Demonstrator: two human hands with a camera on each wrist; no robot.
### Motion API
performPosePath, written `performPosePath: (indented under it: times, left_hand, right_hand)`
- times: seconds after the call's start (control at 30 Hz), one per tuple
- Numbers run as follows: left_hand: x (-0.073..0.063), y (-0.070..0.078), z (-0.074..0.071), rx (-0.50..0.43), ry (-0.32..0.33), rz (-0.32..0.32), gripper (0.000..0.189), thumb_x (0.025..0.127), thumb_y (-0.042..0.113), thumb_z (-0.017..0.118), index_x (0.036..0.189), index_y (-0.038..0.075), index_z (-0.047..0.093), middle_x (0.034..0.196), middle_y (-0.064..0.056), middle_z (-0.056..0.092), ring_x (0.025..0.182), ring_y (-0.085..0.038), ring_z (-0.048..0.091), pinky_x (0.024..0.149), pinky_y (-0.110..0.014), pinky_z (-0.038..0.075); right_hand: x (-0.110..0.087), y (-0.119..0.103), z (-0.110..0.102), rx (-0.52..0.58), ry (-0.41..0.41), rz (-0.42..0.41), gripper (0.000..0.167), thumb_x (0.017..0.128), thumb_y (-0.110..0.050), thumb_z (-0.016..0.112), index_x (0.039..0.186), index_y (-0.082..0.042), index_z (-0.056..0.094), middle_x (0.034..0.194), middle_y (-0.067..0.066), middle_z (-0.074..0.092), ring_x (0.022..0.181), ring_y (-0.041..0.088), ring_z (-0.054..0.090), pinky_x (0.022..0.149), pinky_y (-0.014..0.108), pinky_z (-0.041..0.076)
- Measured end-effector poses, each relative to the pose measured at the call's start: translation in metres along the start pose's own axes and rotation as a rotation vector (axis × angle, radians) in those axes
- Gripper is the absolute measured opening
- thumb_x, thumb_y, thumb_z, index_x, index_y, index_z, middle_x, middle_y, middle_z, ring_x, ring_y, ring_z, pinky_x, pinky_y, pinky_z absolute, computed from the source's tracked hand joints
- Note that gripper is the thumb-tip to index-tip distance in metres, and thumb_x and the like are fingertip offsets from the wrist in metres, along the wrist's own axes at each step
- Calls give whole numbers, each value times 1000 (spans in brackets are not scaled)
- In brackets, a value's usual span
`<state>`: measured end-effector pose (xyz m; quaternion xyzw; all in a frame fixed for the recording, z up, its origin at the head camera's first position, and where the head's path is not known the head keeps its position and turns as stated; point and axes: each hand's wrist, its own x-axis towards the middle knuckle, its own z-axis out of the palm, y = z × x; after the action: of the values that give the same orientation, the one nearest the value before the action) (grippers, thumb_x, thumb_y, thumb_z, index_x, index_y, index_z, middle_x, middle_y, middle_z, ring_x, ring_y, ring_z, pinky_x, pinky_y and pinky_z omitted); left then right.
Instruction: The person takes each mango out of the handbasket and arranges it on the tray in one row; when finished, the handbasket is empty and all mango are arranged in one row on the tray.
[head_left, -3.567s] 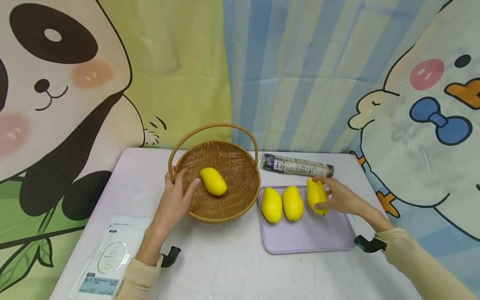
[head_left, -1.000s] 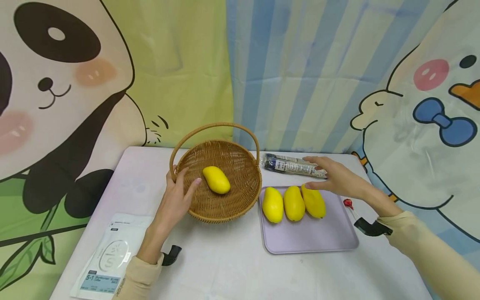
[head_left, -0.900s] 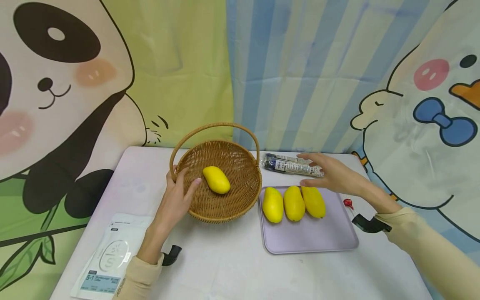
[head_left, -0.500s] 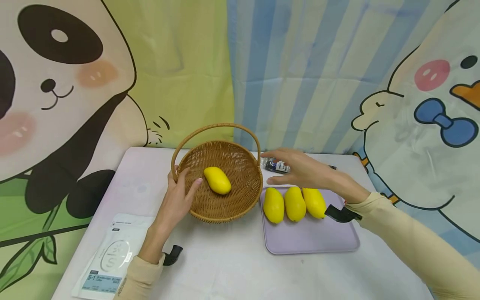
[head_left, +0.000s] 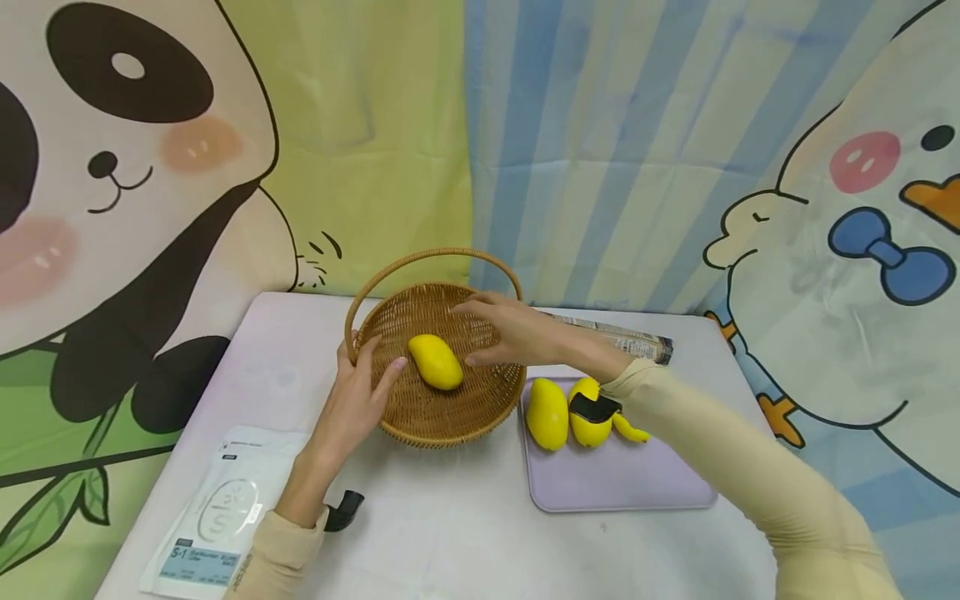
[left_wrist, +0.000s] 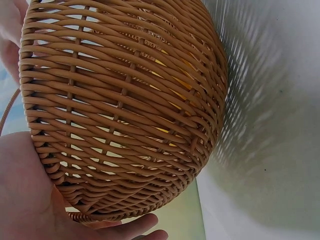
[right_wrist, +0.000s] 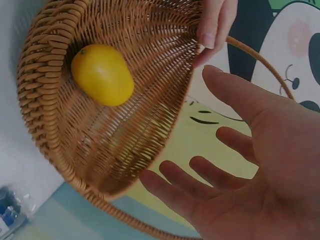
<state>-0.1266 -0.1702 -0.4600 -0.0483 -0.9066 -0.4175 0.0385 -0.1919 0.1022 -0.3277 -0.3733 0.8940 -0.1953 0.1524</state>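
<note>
A brown wicker basket with a tall hoop handle stands on the table, one yellow mango lying inside it. My left hand grips the basket's left rim, thumb inside and fingers round the outer wall; in the left wrist view the woven side fills most of the picture. Over the basket's right half reaches my right hand, fingers spread and holding nothing, just right of the mango. The right wrist view shows its palm facing the basket opening, apart from the mango.
Right of the basket, a lilac tray bears three more mangoes, the left one in full view, the others partly behind my right sleeve and wrist mount. A long plastic-wrapped package lies behind the tray. White pouches lie front left.
My right hand let go of the third mango, leaving it leaning beside the others on the tray, and moved left over the basket. My left hand stayed on the rim.
</note>
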Motion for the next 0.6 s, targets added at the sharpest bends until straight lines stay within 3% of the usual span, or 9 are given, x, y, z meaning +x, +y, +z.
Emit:
performPosePath:
  times: [0.37, 0.6]
  left_hand:
    - [0, -1, -3, -2, -15, -14, 81, 101, 65, 41, 160, 11, 26, 167, -26, -1, 129, -50, 52, 103, -63, 46]
    - [0, 0, -1, 1, -15, -17, 82, 101, 66, 41, 160, 12, 26, 166, -26, 1, 129, -49, 52, 103, -63, 46]
  right_hand:
    - [64, 1, 31, -66, -97, 56, 80, 92, -33, 76, 158, -11, 36, 161, 18, 34, 143, 32, 43, 114, 44, 42]
    - [87, 7, 54, -66, -166, 107, 83, 91, -29, 78, 160, -16, 33, 163, 16, 30, 145, 31, 41, 115, 45, 41]
